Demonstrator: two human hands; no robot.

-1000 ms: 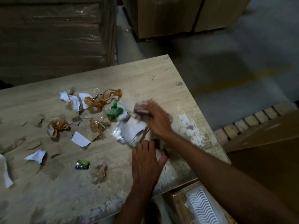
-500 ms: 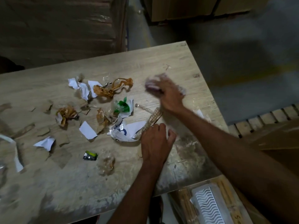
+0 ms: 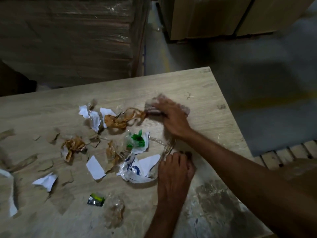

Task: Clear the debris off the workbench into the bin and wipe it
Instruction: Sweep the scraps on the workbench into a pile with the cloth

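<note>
Two hands (image 3: 173, 117) (image 3: 175, 170) touch scattered debris (image 3: 116, 121) on workbench (image 3: 205, 93).

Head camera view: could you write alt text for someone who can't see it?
A person's right hand and left hand gather scraps on a wooden workbench littered with torn white paper, crumpled brown tape and plastic wrappers.

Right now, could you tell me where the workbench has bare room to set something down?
The workbench is bare along its far edge, behind the right hand and the torn white paper. The dusty near right corner, right of the left hand, is also free. The middle is crowded: brown tape, green wrapper, white plastic bag.
</note>
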